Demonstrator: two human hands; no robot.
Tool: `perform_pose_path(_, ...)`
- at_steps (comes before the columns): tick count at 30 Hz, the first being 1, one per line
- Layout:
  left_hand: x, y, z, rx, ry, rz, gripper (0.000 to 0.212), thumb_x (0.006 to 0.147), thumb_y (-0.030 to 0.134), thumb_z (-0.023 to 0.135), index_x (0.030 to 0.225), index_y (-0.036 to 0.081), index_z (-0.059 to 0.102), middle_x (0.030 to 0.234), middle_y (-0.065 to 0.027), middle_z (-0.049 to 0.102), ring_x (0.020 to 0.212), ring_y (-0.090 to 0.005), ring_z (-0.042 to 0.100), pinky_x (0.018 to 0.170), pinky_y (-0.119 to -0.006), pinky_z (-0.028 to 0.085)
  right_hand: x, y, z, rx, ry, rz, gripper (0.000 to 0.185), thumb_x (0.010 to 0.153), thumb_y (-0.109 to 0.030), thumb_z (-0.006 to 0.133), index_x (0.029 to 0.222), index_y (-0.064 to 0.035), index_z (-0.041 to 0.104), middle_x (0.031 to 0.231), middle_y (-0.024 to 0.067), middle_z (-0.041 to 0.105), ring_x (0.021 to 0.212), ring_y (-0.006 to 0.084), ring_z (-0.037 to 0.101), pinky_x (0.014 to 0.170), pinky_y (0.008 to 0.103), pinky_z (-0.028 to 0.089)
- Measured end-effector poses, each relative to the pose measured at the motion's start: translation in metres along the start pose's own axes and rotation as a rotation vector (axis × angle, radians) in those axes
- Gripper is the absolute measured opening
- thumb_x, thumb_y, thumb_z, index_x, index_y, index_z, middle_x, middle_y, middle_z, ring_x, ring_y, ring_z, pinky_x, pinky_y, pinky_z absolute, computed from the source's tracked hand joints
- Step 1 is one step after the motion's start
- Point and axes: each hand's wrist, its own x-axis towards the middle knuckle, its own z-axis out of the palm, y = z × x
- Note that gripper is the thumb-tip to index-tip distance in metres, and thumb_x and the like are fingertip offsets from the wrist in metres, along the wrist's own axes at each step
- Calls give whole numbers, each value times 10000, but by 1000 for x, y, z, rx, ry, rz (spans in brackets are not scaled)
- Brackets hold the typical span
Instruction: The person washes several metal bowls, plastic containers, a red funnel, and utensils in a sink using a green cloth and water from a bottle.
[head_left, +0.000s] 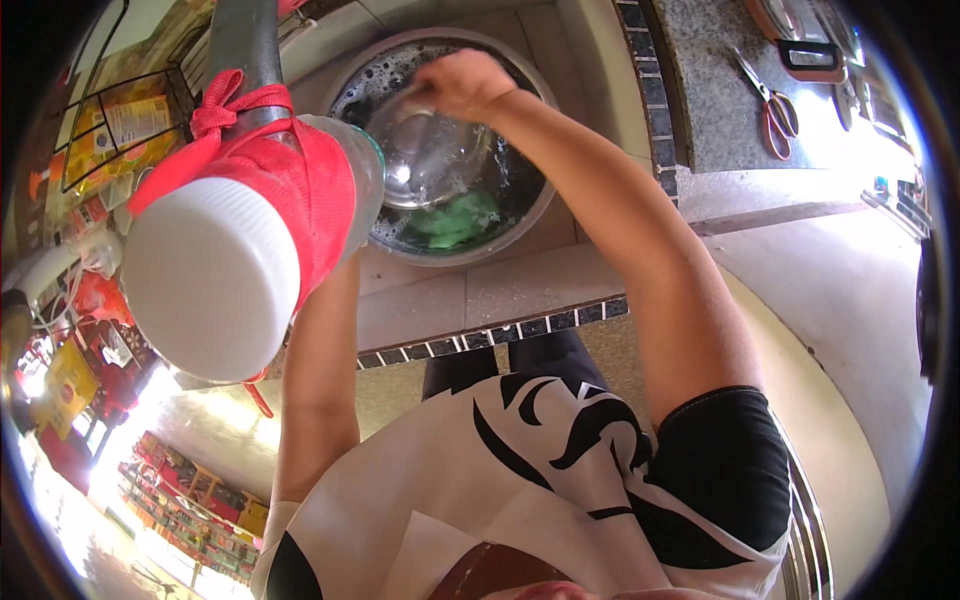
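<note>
My right hand (469, 82), slightly blurred, is curled over the upper edge of a clear round dish (431, 154), which may be a bowl or a lid. The dish sits in dark, sudsy water inside a round plastic basin (480, 259). Close below it floats a green cloth or scrubber (454, 220). Of my left arm only the forearm (322, 360) shows; a clear bottle (367, 172) with a white ribbed cap (214, 281) hides the left hand. Red fabric (322, 195) ties that bottle to a grey metal pipe (244, 52).
The basin stands in a tiled sink (412, 296) edged with black mosaic tiles (517, 330). On the right, a stone counter (705, 112) bears scissors (772, 112) and a dark-handled item (810, 60). A wire rack (120, 127) with yellow packets (127, 142) is at left.
</note>
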Motion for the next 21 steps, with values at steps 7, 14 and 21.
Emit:
perform_pose_path(7, 15, -3, 41, -899, 174, -397, 372, 768, 63, 663, 1125, 19, 568, 1043, -112, 630, 903, -244, 624, 744, -386, 514, -42, 58, 94, 969, 325, 573, 412, 755, -290, 719, 1038, -5, 630, 793, 118, 656, 692, 231, 617, 649, 378, 487)
perform_pose_path(14, -7, -1, 67, 873, 415, 430, 723, 753, 59, 625, 1392, 81, 288, 1439, -264, 197, 1318, -442, 228, 1062, -443, 261, -84, 14, 102, 1413, 430, 598, 343, 838, -106, 546, 1165, -2, 532, 1002, 107, 613, 899, 202, 571, 714, 358, 480)
perform_pose_path(21, -13, 20, 81, 576, -171, 385, 533, 885, 207, 503, 1379, 76, 350, 1478, -218, 177, 1367, -386, 166, 1108, -441, 188, -95, -20, 91, 1548, 300, 839, 417, 916, -333, 483, 1247, -82, 452, 1066, 106, 559, 946, 238, 537, 699, 404, 507)
